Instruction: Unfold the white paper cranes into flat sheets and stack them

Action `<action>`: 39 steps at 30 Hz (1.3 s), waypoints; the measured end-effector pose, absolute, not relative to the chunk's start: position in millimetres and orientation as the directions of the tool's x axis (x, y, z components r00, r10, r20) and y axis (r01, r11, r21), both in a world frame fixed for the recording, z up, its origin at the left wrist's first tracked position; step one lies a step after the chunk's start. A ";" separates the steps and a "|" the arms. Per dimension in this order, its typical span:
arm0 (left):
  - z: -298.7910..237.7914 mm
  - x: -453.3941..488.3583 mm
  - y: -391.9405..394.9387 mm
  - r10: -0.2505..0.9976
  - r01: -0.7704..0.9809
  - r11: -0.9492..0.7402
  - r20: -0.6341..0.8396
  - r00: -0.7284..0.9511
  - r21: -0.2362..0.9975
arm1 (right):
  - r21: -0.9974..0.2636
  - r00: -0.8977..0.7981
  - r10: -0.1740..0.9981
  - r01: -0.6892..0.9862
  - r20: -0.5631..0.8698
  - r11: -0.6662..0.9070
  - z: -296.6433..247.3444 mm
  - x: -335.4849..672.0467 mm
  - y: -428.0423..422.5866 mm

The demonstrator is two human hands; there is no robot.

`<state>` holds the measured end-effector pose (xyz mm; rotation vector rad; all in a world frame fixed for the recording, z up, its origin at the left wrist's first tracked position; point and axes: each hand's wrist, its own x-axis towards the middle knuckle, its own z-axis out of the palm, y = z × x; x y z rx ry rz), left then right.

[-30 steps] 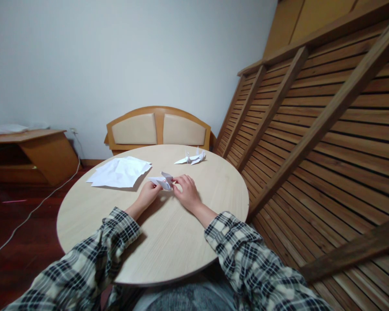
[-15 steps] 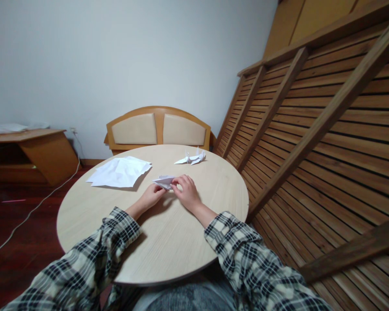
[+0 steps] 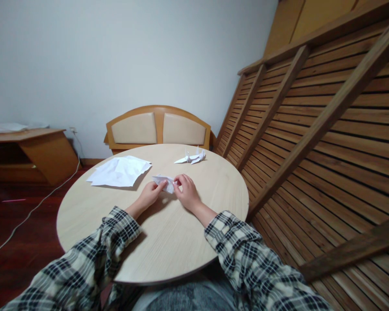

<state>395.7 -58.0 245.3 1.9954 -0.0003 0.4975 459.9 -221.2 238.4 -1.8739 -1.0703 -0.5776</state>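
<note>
Between my two hands is a small folded piece of white paper [image 3: 168,185], held just above the round table. My left hand [image 3: 150,194] grips its left side, with the thumb lying over the front face. At the right edge, my right hand [image 3: 187,192] pinches the paper between thumb and fingers. Some of the paper's folds are hidden behind my fingers. Farther back, beyond my right hand, folded paper cranes [image 3: 194,157] rest close together on the tabletop. Loose white paper sheets [image 3: 119,172] lie in an uneven pile to the left.
The round table [image 3: 168,255] has a pale wood top. Behind it stands a padded wooden headboard [image 3: 134,128]. A slatted wooden frame [image 3: 311,142] leans along the right side. On the left are a low wooden cabinet [image 3: 52,151] and a white cable [image 3: 35,210] on the floor.
The folded paper has tilted, so more of its front face shows. My left thumb has come up onto that face. My right hand has hardly shifted and keeps its pinch.
</note>
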 end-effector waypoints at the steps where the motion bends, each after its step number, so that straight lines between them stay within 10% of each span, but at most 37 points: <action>1: 245.5 395.7 -57.8 0.215 -0.210 -0.459 0.337 0.917 0.863 | -0.484 0.544 0.419 0.839 0.727 -0.250 238.6 461.4 -221.7; 19: 241.5 398.0 -56.8 0.212 -0.317 -0.401 0.424 0.881 0.860 | -0.710 0.637 0.508 0.701 0.581 -0.068 225.7 473.5 -218.4; 29: 240.6 394.6 -58.0 0.156 -0.455 -0.759 0.808 0.568 0.466 | -0.727 0.667 0.435 0.686 0.605 -0.039 232.0 471.9 -219.7; 39: 244.1 394.0 -55.7 -0.007 -0.454 -0.823 0.792 0.610 0.343 | -0.710 0.639 0.450 0.704 0.624 -0.016 230.8 473.1 -220.0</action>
